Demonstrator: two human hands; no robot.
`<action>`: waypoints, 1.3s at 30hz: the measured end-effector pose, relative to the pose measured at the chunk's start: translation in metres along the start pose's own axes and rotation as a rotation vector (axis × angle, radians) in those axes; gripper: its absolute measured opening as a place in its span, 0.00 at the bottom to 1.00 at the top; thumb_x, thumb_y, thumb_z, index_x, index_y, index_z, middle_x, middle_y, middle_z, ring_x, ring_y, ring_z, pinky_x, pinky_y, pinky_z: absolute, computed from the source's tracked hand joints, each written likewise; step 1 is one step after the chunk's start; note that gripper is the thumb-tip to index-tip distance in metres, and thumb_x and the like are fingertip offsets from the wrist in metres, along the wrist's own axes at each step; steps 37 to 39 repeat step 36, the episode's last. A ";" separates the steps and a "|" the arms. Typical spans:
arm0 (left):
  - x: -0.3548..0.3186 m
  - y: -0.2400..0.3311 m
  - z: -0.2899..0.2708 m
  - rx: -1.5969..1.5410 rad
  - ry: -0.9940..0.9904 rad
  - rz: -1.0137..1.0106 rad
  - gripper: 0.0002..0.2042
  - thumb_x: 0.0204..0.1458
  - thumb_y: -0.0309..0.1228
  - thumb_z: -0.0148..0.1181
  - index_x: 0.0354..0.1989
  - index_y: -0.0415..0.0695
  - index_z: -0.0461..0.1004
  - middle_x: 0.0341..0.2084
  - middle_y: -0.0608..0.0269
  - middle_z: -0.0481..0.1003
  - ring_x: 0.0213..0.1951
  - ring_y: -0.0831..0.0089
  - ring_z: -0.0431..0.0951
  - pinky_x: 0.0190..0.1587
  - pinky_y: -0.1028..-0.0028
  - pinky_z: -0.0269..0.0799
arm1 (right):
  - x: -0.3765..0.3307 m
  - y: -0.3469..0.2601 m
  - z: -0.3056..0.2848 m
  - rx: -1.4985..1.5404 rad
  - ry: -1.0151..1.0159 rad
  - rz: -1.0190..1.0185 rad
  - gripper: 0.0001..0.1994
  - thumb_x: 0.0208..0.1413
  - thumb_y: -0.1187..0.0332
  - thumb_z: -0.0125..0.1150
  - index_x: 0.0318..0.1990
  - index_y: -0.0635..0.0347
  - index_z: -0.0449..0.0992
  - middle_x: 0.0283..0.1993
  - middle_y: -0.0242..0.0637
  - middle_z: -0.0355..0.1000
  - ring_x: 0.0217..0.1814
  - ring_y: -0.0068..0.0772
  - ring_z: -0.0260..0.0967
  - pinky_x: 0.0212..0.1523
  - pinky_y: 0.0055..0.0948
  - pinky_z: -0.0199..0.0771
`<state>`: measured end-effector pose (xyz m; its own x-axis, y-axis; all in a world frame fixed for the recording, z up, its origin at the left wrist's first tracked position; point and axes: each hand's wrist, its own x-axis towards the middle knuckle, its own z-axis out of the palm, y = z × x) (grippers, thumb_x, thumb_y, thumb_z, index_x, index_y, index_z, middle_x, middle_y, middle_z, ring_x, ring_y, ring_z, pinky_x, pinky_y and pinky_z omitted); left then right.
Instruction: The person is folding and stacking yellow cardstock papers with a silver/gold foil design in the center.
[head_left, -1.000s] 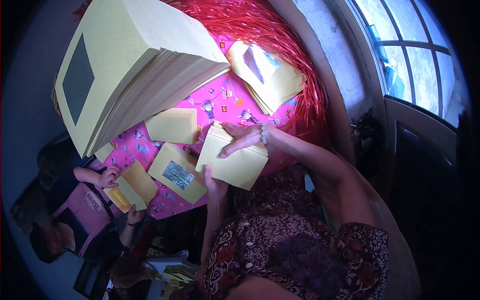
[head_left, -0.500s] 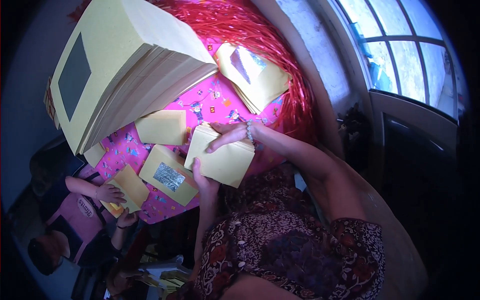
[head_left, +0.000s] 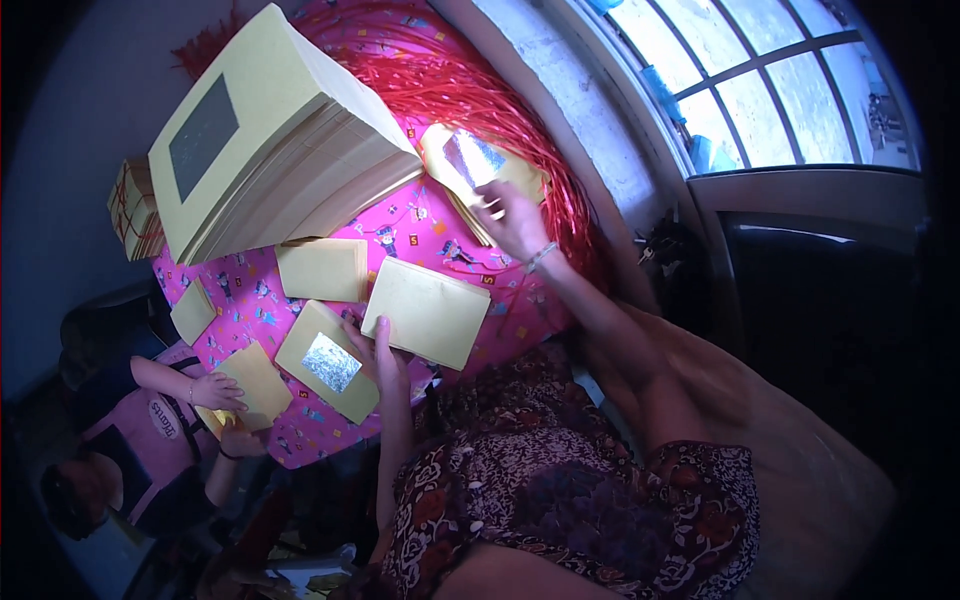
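Observation:
My left hand (head_left: 384,352) grips the lower left edge of a stack of pale yellow paper (head_left: 428,312), thumb on top and fingers underneath. My right hand (head_left: 512,215) is over the near right side of another yellow paper stack (head_left: 460,150), which has a shiny silver patch on top. Its fingers are bent and apart, with nothing seen between them; I cannot tell whether they touch the paper. Beside my left hand lies a yellow paper stack (head_left: 300,345) with a silver rectangle on it.
A tall stack of large yellow sheets (head_left: 235,110) stands far left on the pink patterned cloth (head_left: 425,215). Red plastic strips (head_left: 440,75) pile along the back. Smaller paper stacks (head_left: 322,270) lie around. At left, a co-worker's hands (head_left: 218,392) rest on yellow paper. A barred window (head_left: 750,80) is at right.
My right hand has left the held paper stack and moved up and right to the silver-patched stack. My left hand still holds its stack. The view has shifted slightly.

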<state>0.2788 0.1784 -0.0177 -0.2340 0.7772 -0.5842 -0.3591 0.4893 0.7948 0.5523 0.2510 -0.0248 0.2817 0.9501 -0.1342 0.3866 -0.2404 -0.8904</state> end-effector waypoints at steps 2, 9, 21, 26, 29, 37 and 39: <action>0.005 -0.015 -0.025 0.040 -0.044 0.137 0.37 0.55 0.32 0.57 0.68 0.39 0.42 0.63 0.48 0.51 0.61 0.58 0.58 0.63 0.63 0.54 | 0.012 0.010 -0.024 -0.221 0.111 -0.056 0.12 0.50 0.68 0.62 0.42 0.59 0.73 0.37 0.44 0.70 0.34 0.44 0.74 0.36 0.40 0.75; -0.048 -0.003 -0.028 0.179 0.080 0.383 0.34 0.55 0.31 0.57 0.67 0.39 0.45 0.63 0.50 0.52 0.63 0.59 0.54 0.63 0.64 0.52 | 0.045 0.059 -0.046 -0.725 0.138 -0.031 0.10 0.52 0.66 0.59 0.42 0.54 0.72 0.38 0.44 0.71 0.38 0.52 0.73 0.37 0.48 0.73; -0.117 0.044 0.019 0.353 -0.226 0.553 0.12 0.58 0.25 0.52 0.48 0.36 0.73 0.39 0.63 0.74 0.38 0.81 0.70 0.43 0.79 0.67 | -0.048 -0.033 -0.070 -0.699 0.122 -0.381 0.06 0.54 0.62 0.57 0.35 0.48 0.78 0.32 0.37 0.69 0.29 0.45 0.73 0.30 0.43 0.71; -0.123 0.053 0.061 0.419 -0.548 0.293 0.14 0.60 0.32 0.51 0.50 0.37 0.72 0.39 0.65 0.75 0.39 0.81 0.72 0.42 0.80 0.67 | -0.089 -0.076 -0.099 -0.595 0.166 -0.584 0.04 0.52 0.65 0.59 0.33 0.48 0.78 0.29 0.34 0.69 0.28 0.38 0.73 0.28 0.37 0.72; -0.123 0.058 0.080 0.281 -0.658 -0.041 0.18 0.62 0.39 0.48 0.54 0.40 0.70 0.39 0.64 0.76 0.37 0.80 0.73 0.41 0.80 0.67 | -0.137 -0.111 -0.093 -0.497 -0.001 -0.789 0.04 0.49 0.68 0.59 0.34 0.48 0.76 0.29 0.32 0.68 0.26 0.34 0.72 0.23 0.33 0.71; -0.126 0.080 0.078 -0.596 -0.908 -0.048 0.13 0.65 0.35 0.41 0.49 0.41 0.68 0.33 0.63 0.74 0.35 0.74 0.73 0.40 0.71 0.69 | -0.214 -0.134 -0.076 0.037 -0.031 -0.404 0.10 0.54 0.61 0.63 0.41 0.53 0.74 0.33 0.31 0.72 0.28 0.26 0.74 0.29 0.26 0.76; -0.126 0.080 0.078 -0.596 -0.908 -0.048 0.13 0.65 0.35 0.41 0.49 0.41 0.68 0.33 0.63 0.74 0.35 0.74 0.73 0.40 0.71 0.69 | -0.214 -0.134 -0.076 0.037 -0.031 -0.404 0.10 0.54 0.61 0.63 0.41 0.53 0.74 0.33 0.31 0.72 0.28 0.26 0.74 0.29 0.26 0.76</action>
